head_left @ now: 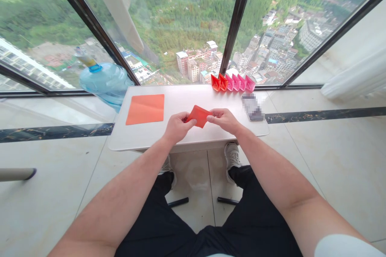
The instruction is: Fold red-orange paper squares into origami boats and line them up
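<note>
A folded piece of red-orange paper [199, 115] is held above the white table [144, 134], tilted, with one corner pointing down. My left hand [179, 126] pinches its left corner between thumb and fingers. On the opposite corner, my right hand [224, 120] is closed in a similar pinch. To the left lies an orange paper sheet [145, 109], flat on the tabletop. Several folded paper shapes [233, 83], red-orange and pink, stand in a row along the table's back edge.
A phone-like object [253, 107], blurred out, lies at the table's right end. A large blue water bottle [104, 80] stands behind the left end. Tall windows [181, 16] rise behind the table. My shoes [232, 154] are under its front edge.
</note>
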`<state>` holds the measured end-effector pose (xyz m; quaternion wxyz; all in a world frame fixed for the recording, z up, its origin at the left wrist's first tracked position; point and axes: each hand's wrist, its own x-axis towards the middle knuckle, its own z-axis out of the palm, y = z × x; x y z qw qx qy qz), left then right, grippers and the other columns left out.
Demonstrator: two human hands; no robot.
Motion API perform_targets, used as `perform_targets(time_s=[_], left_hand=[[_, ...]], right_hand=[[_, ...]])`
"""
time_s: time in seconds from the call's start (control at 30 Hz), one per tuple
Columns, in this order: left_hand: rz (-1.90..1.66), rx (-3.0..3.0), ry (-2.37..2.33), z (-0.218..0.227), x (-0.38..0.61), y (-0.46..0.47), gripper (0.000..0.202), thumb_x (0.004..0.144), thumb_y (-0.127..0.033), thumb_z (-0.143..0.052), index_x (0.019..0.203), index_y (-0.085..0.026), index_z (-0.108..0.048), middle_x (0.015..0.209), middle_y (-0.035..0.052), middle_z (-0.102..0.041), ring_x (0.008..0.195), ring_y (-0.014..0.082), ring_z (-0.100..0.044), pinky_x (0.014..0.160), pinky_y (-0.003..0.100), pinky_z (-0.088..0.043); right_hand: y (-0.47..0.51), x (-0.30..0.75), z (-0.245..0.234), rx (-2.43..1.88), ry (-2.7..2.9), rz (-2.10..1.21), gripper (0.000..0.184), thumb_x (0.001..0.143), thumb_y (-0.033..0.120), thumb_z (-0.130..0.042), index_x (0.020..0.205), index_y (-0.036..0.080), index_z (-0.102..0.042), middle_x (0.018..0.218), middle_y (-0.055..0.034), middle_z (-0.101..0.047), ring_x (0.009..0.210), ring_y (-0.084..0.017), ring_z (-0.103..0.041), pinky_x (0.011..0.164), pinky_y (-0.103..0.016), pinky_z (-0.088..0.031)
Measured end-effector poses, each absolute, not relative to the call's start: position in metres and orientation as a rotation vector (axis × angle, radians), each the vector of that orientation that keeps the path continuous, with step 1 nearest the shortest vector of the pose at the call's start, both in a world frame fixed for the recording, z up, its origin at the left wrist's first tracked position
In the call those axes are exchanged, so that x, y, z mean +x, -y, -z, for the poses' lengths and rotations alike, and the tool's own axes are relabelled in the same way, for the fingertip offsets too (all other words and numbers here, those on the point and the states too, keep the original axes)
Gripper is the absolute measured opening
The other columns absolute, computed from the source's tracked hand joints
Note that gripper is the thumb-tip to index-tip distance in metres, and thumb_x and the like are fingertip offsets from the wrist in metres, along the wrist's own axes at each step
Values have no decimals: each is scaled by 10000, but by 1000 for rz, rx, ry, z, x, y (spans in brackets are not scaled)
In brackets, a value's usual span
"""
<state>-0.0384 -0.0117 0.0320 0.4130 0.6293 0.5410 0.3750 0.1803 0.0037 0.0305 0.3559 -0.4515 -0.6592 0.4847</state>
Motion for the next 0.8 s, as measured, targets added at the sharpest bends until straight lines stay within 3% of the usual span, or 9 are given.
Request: perform_targets(time_s=[0.23,0.53,0.8], left_hand=[[-1044,1192,-1198,-35,-38,1,273,633,-325,-807,809,-148,-698,720,23,-705,658,141,-602,653,275,-458],[-1035,1164,-1225,-33,-38,1,208,619,-257,-788,732,-157,-644,631,11,-683,615,150,-634,626,274,-475],[-1033,1168,-1179,-35,-33,5,228,707,-347,-750,795,-149,-678,693,52,-729,666,184,-693,646,292,-510]], right_hand=[[-5,170,-29,-1291,1404,-1280,235,755,378,-708,705,150,-677,577,-17,-651,530,-110,-541,519,-236,-427],[-3,170,-33,-1261,1458,-1331,170,755,312,-688,751,143,-697,611,-23,-673,561,-123,-610,500,-222,-459],[-2,167,-32,-1277,1473,-1278,151,766,303,-665,738,155,-659,611,-23,-681,551,-129,-634,470,-209,-457]])
